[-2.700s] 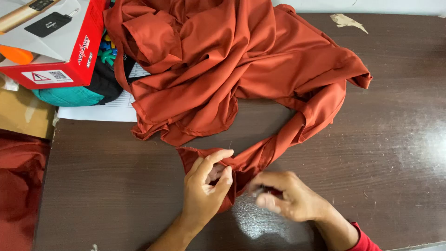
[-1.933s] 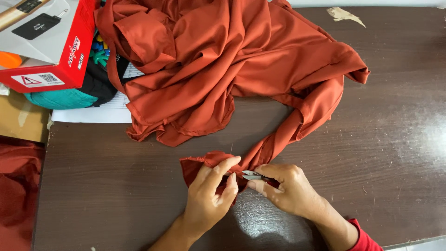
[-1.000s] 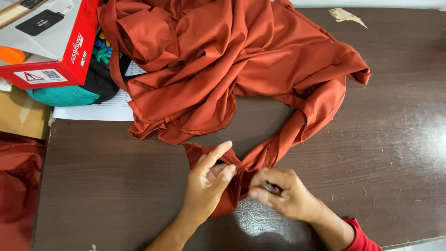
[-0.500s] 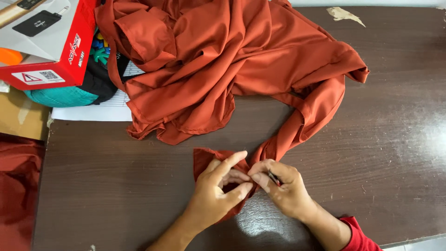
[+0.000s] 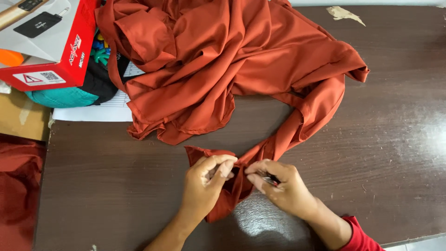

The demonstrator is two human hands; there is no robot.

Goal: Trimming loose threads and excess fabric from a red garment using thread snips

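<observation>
A large rust-orange garment [image 5: 232, 65] lies crumpled on the dark wooden table [image 5: 390, 139], with one long strip trailing down to my hands. My left hand [image 5: 204, 186] pinches the end of that strip [image 5: 223, 204] between thumb and fingers. Just to its right, my right hand [image 5: 278, 188] is closed on a small dark tool [image 5: 269, 178], its tip against the same bit of cloth. What kind of tool it is I cannot tell. The cloth end under my fingers is partly hidden.
A red and white cardboard box [image 5: 46, 42] sits at the back left over teal and black items [image 5: 69, 95] and white paper [image 5: 93, 111]. More rust cloth [image 5: 18, 186] lies off the table's left edge. A torn scrap [image 5: 344, 13] lies at the far edge.
My hands have stayed at the strip's end, re-gripping and folding it. My right hand has closed in toward the left with the small tool; the cloth end shifted slightly.
</observation>
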